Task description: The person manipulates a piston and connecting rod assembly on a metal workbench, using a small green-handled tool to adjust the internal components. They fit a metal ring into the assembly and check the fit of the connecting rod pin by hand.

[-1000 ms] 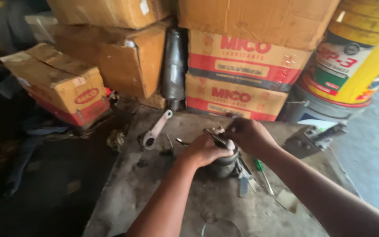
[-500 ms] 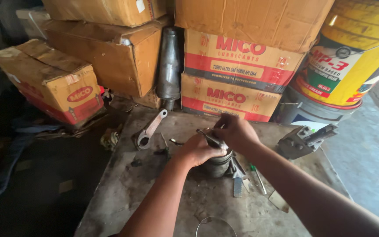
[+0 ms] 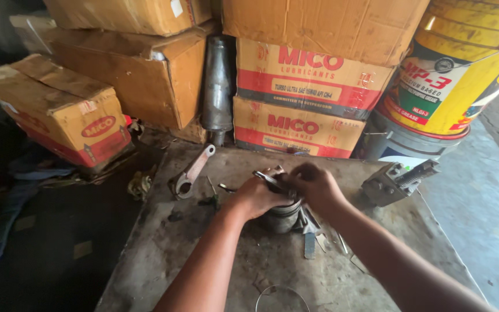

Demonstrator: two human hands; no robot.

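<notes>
Piston (image 3: 281,216) mid-bench, left hand (image 3: 255,196), right hand (image 3: 316,186) gripping, bench (image 3: 203,254) edges well apart

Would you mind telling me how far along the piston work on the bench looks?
Both hands, left hand and right hand, grip the round grey metal piston, working a dark tool on top. The silver connecting rod lies apart, not yet attached.
</notes>
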